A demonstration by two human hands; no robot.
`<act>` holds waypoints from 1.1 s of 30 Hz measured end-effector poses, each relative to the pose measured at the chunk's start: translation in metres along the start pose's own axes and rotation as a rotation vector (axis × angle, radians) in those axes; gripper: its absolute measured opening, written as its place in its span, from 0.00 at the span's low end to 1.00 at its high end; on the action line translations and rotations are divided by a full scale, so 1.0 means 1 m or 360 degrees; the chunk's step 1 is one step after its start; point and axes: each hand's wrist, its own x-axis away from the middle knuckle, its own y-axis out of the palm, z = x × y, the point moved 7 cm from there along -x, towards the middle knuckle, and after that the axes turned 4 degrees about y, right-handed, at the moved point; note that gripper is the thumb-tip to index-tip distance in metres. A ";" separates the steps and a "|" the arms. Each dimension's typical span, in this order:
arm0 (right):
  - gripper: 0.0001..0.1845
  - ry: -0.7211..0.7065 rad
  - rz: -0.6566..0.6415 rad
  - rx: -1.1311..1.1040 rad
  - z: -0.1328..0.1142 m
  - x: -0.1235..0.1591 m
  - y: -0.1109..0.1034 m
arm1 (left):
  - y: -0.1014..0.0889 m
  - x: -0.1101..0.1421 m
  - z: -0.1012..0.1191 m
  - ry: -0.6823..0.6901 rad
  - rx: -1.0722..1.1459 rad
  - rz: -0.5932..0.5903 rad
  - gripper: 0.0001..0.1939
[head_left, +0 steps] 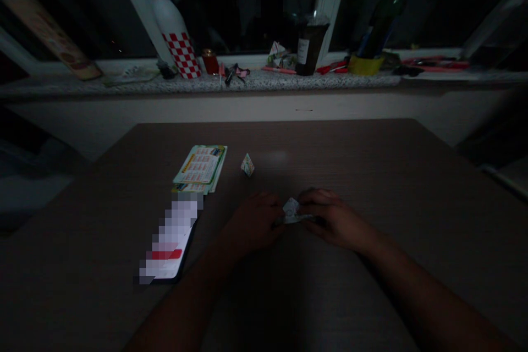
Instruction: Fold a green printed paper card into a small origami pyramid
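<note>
A small piece of folded paper (292, 210), pale with printed marks, is held between my hands just above or on the dark table (350, 165). My left hand (259, 215) is closed on its left end, and my right hand (330, 214) pinches the right end. Much of the paper is hidden by my fingers, and the dim light blurs its folds. Beyond my left hand a small folded paper shape (247, 165) stands on the table. Left of it lies a stack of printed cards (201, 166).
A lit phone (173, 239) lies left of my left forearm. Along the stone windowsill (256, 83) stand a red-checked white bottle (179, 38), a dark drink cup (308, 49), a green bottle (383, 16) in a yellow holder (365, 65), a tall tube (53, 33) and small clutter.
</note>
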 end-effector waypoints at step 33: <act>0.06 0.0652 0.0149 0.0080 0.026 -0.004 0.007 | 0.007 0.006 -0.025 -0.0913 0.0086 0.0153 0.14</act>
